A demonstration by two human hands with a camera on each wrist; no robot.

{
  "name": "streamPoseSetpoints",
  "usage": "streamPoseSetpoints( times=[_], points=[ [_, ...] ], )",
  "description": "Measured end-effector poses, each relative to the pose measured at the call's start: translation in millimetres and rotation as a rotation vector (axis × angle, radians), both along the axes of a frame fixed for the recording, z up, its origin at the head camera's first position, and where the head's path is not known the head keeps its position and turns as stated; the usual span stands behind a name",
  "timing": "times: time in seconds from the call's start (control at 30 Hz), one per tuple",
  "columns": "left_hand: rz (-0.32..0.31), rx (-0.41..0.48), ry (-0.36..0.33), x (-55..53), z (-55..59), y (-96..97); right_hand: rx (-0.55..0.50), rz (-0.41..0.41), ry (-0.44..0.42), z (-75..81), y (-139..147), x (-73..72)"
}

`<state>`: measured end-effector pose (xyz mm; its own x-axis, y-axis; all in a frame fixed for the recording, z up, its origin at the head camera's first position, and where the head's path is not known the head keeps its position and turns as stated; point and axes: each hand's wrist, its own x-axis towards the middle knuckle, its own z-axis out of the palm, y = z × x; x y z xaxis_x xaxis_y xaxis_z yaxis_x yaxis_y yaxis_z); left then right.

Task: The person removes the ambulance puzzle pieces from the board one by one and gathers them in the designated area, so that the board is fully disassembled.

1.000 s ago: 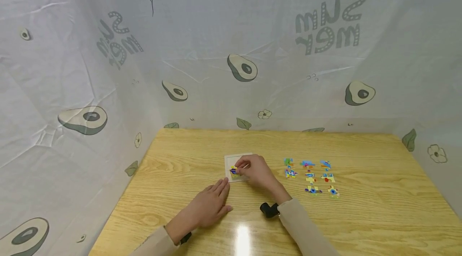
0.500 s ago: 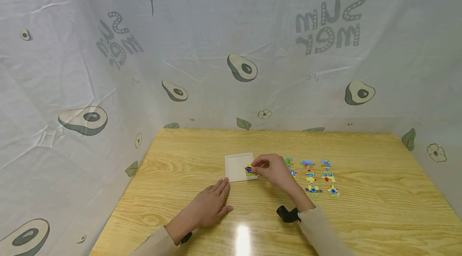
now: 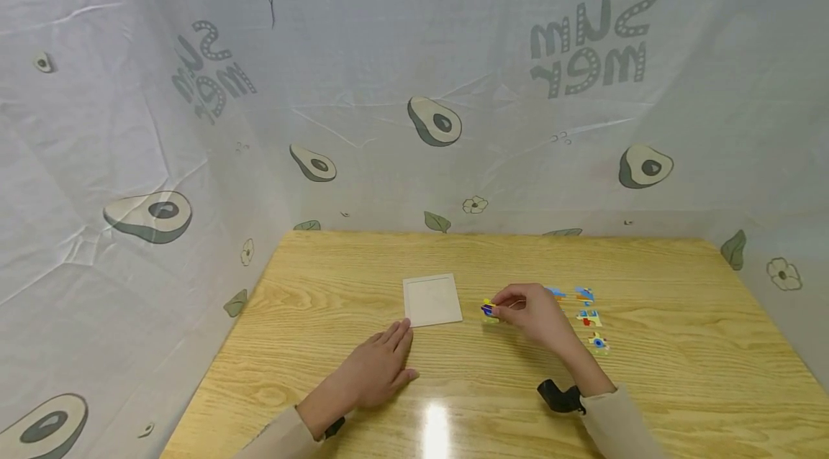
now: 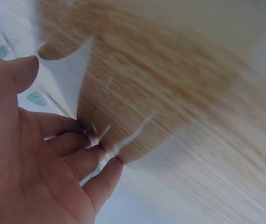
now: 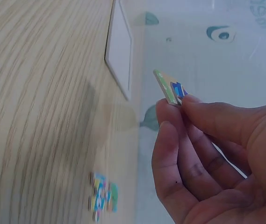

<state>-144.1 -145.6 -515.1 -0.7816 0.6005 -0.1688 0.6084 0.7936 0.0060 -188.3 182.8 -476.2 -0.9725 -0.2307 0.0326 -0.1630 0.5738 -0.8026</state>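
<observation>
My right hand [image 3: 534, 311] pinches a puzzle piece [image 3: 488, 311] between thumb and index finger, just right of the puzzle tray. In the right wrist view this jigsaw piece [image 5: 166, 86] shows a green edge and blue print, tilted above the wood. The shallow white square puzzle tray [image 3: 432, 299] lies bare at the table's middle. Against its near left corner rest the fingertips of my left hand [image 3: 378, 367], which lies palm down with straight fingers. The left wrist view shows that hand's palm side, its fingertips on the wood.
Several colourful puzzle pieces [image 3: 588, 318] lie on the wooden table [image 3: 680, 344] to the right, some hidden behind my right hand and forearm. A pale curtain [image 3: 363, 85] printed with avocados hangs along the back and sides. Black wrist cameras [image 3: 560, 396] stick out by the sleeves.
My right hand has carried the puzzle piece rightward, from over the tray to the table beside it, and now covers part of the loose pieces. The left hand has stayed still.
</observation>
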Motion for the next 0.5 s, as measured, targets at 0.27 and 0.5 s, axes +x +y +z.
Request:
streamPoseSetpoints(
  times=[0.27, 0.5],
  points=[
    [-0.007, 0.008, 0.014, -0.3, -0.3, -0.6, 0.012, -0.016, -0.006, -4.7, 23, 6.7],
    [-0.008, 0.019, 0.010, -0.6, -1.5, -1.3, 0.053, -0.053, -0.052, -11.9, 39, 13.5]
  ],
)
